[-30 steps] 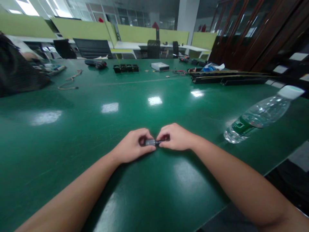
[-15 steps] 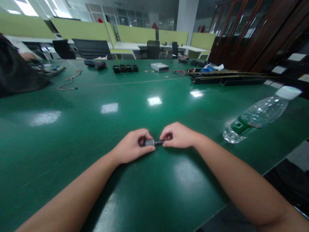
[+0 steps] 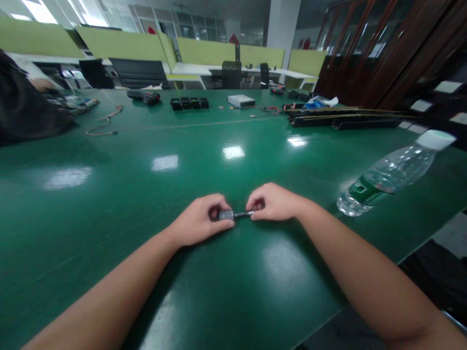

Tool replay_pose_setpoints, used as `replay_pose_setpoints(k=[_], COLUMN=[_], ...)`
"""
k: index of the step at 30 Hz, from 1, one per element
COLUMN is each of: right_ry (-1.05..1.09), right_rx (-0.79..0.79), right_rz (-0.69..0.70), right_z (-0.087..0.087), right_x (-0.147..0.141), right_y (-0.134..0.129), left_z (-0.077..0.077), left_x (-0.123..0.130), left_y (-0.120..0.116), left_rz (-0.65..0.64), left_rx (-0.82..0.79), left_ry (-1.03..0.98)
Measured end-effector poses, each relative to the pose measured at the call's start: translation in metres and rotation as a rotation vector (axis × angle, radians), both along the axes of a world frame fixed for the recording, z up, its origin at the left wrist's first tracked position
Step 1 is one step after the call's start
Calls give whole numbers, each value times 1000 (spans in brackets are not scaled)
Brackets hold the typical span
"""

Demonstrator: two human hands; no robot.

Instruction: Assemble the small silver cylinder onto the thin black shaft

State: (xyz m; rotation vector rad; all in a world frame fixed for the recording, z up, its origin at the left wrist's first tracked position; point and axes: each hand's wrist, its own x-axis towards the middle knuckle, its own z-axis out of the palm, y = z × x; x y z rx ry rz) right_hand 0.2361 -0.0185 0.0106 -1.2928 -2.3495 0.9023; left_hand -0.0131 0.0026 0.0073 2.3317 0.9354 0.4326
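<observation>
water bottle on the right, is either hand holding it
No, the bottle stands apart from both hands, while the left hand and right hand hold a small dark-and-grey object.

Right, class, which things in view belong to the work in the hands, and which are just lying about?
Apparently in use:
- grey cylinder, in the left hand
- dark rod, in the right hand

Lying about:
- bottle
- pale box
- thin cable
- black channels

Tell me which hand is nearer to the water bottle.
Right. The right hand is left of the water bottle, with open tabletop between them; the left hand is farther left, beyond the right hand.
</observation>
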Motion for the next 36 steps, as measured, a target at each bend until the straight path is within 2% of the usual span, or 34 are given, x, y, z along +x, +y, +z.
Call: replay_pose_setpoints(k=[10, 16, 19, 23, 36], right_ry=[7, -62, -59, -38, 9], right_rx=[-76, 14, -24, -68, -75], right_rz=[-15, -60, -69, -53, 12], right_z=[4, 6, 6, 7, 4], right_x=[8, 16, 19, 19, 12], right_y=[3, 6, 7, 7, 5], left_z=[1, 1, 1, -1, -1], left_x=[-1, -3, -4, -4, -1], left_y=[-1, -1, 0, 0, 0], left_rz=[11, 11, 8, 1, 6], left_rx=[-10, -10, -5, -6, -11], left_ry=[-3, 7, 7, 2, -5])
